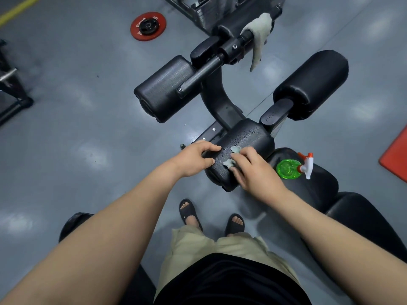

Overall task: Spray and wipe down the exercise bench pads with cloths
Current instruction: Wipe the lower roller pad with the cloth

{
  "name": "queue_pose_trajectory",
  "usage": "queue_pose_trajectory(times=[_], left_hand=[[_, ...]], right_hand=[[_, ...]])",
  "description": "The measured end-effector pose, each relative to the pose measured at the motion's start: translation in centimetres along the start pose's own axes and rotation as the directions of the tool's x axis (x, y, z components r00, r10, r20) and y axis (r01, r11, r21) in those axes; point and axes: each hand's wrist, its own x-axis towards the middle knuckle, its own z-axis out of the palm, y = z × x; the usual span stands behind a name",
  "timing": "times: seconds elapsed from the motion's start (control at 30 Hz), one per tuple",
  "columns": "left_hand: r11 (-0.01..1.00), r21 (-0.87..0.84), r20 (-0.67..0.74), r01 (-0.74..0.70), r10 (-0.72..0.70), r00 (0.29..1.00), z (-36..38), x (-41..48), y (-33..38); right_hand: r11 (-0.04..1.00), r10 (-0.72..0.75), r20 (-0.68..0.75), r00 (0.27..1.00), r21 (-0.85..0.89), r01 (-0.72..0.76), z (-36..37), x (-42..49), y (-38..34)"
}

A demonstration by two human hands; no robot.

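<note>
The droplet-covered roller pad (pixel 246 137) lies just ahead of the person. The left grip (pixel 196 157) clasps its left end. The right grip (pixel 257 172) clutches a crumpled pale cloth (pixel 228 163) against its top. A green spray bottle (pixel 288 168) stands on the seat pad (pixel 319 188) just to the right.

Glossy grey floor (pixel 66 111) with pale patches of reflected overhead light. A red weight plate (pixel 134 28) lies flat; yellow floor line (pixel 17 10) to its far left, black rack frame (pixel 15 100) below-left, red mat (pixel 396 157) far right.
</note>
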Motion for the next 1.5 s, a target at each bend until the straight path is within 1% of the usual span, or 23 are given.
queue_pose_trajectory(times=[0.03, 0.1, 0.17, 0.23, 0.3, 0.33, 0.43, 0.47, 0.5, 0.53, 0.6, 0.63, 0.83, 1.0, 1.07, 1.2, 1.23, 1.27, 1.33, 1.37, 1.4, 1.43, 1.5], left_hand=[[1.0, -0.016, 0.003, 0.0, 0.0, 1.0, 0.0, -0.1, 0.0], [0.999, -0.04, 0.006, 0.003, -0.002, 1.0, 0.1, -0.2, 0.0], [1.0, -0.021, 0.013, -0.009, 0.009, 1.0, 0.2, -0.2, 0.2], [0.999, 0.039, 0.019, -0.038, 0.037, 0.999, 0.2, -0.3, 0.3], [0.994, 0.087, 0.018, -0.065, 0.063, 0.998, 0.3, -0.3, 0.3], [0.993, 0.101, 0.023, -0.069, 0.067, 0.997, 0.3, -0.4, 0.3], [0.994, 0.104, 0.036, -0.047, 0.043, 0.998, 0.3, -0.6, 0.3], [0.995, 0.095, 0.037, -0.035, 0.032, 0.999, 0.3, -0.6, 0.3], [0.996, 0.087, 0.039, -0.018, 0.015, 0.999, 0.3, -0.6, 0.3], [0.997, 0.08, 0.044, 0.006, -0.01, 0.999, 0.3, -0.5, 0.3], [0.996, 0.078, 0.049, 0.045, -0.049, 0.998, 0.4, -0.2, 0.1], [0.994, 0.093, 0.049, 0.058, -0.063, 0.997, 0.4, -0.1, 0.1], [0.994, 0.068, 0.039, 0.084, -0.086, 0.995, 0.3, -0.2, 0.2], [0.981, 0.192, 0.036, 0.02, -0.028, 0.999, 0.2, -0.1, 0.7], [0.984, 0.175, 0.021, 0.025, -0.029, 0.999, 0.2, 0.0, 0.8], [0.995, 0.077, 0.02, 0.056, -0.058, 0.998, 0.1, 0.0, 0.7], [0.997, 0.058, 0.022, 0.06, -0.061, 0.998, 0.1, 0.0, 0.8], [0.997, 0.039, 0.021, 0.063, -0.064, 0.998, 0.0, 0.0, 0.8], [0.998, 0.002, 0.017, 0.067, -0.067, 0.998, 0.0, -0.2, 0.9], [0.997, -0.008, 0.016, 0.07, -0.07, 0.997, 0.0, -0.3, 1.0], [0.997, -0.013, 0.015, 0.072, -0.072, 0.997, 0.0, -0.3, 1.1], [0.997, -0.014, 0.017, 0.074, -0.074, 0.997, 0.0, -0.4, 1.1], [0.997, -0.01, 0.02, 0.078, -0.077, 0.997, -0.1, -0.4, 1.2]], right_hand=[[0.999, -0.031, 0.01, 0.999, 0.009, 0.031, -0.2, 0.1, 0.3], [1.0, -0.02, -0.004, 1.0, 0.019, 0.02, -0.6, 0.6, 1.1], [0.998, 0.068, -0.06, 0.996, -0.006, -0.068, -1.2, 1.0, 2.2], [0.984, 0.175, -0.12, 0.977, -0.014, -0.178, -1.5, 1.2, 3.0], [0.974, 0.222, -0.146, 0.964, -0.012, -0.226, -1.5, 0.9, 3.0], [0.977, 0.208, -0.147, 0.967, -0.019, -0.213, -1.3, 0.7, 2.7], [0.993, 0.1, -0.105, 0.989, -0.059, -0.107, -1.2, -0.2, 2.3], [0.992, 0.096, -0.1, 0.99, -0.073, -0.104, -1.6, -0.3, 2.5], [0.987, 0.129, -0.116, 0.985, -0.08, -0.139, -1.9, -0.1, 3.0], [0.976, 0.194, -0.149, 0.97, -0.075, -0.206, -2.2, 0.2, 3.6], [0.941, 0.323, -0.212, 0.922, -0.033, -0.337, -2.5, 1.0, 5.1], [0.931, 0.352, -0.224, 0.909, -0.02, -0.366, -2.6, 1.4, 5.7], [0.939, 0.331, -0.205, 0.921, -0.021, -0.342, -3.1, 3.6, 6.2], [0.949, 0.297, -0.132, 0.946, -0.071, -0.308, -3.4, 4.7, 5.3], [0.947, 0.299, -0.135, 0.945, -0.079, -0.311, -3.5, 4.8, 5.2], [0.921, 0.356, -0.151, 0.922, -0.111, -0.373, -3.0, 4.5, 3.6], [0.928, 0.339, -0.143, 0.93, -0.114, -0.356, -2.8, 4.2, 3.0], [0.946, 0.291, -0.12, 0.949, -0.114, -0.305, -2.6, 3.8, 2.3], [0.983, 0.145, -0.031, 0.989, -0.108, -0.147, -2.3, 2.8, 1.6], [0.991, 0.089, 0.012, 0.996, -0.102, -0.087, -2.3, 2.4, 1.6], [0.993, 0.063, 0.034, 0.997, -0.099, -0.059, -2.5, 2.3, 1.9], [0.993, 0.068, 0.031, 0.997, -0.099, -0.064, -2.7, 2.5, 2.4], [0.984, 0.152, -0.047, 0.987, -0.086, -0.155, -3.0, 3.2, 3.6]])
